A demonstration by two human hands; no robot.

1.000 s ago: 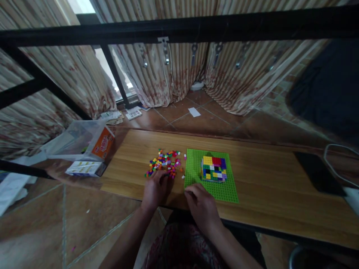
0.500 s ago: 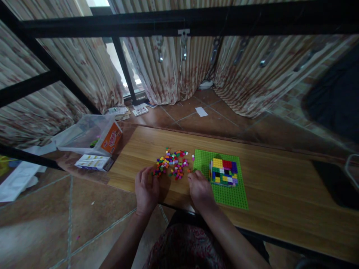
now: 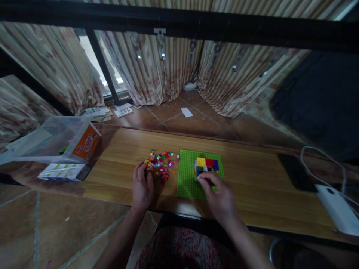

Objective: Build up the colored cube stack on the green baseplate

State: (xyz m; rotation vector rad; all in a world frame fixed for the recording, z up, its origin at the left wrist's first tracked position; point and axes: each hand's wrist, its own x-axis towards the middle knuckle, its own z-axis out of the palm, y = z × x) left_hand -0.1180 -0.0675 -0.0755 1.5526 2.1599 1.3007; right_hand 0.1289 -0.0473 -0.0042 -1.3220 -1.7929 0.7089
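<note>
My left hand (image 3: 142,186) rests on the table at the left edge of a pile of small loose toy bricks (image 3: 162,164). Its fingers are loosely bent, with the thumb apart, and I see nothing held. My right hand (image 3: 220,196) is closed in a pinch over the front of a block built of many-coloured bricks (image 3: 201,161). Whatever is between those fingertips is too small or hidden to make out. Under the build lies a green studded baseplate (image 3: 186,183). My right hand covers the build's front right part.
On the wooden table (image 3: 246,175), a black flat object (image 3: 295,172) and a white device (image 3: 336,209) with a cable lie at the right. A clear plastic bin (image 3: 56,129) with an orange label and a white box (image 3: 64,171) stand left. A black bar (image 3: 179,22) crosses above.
My right hand has moved right, from beside the loose bricks to the front of the brick build. My left hand stays by the pile. The whole view has turned to the right.
</note>
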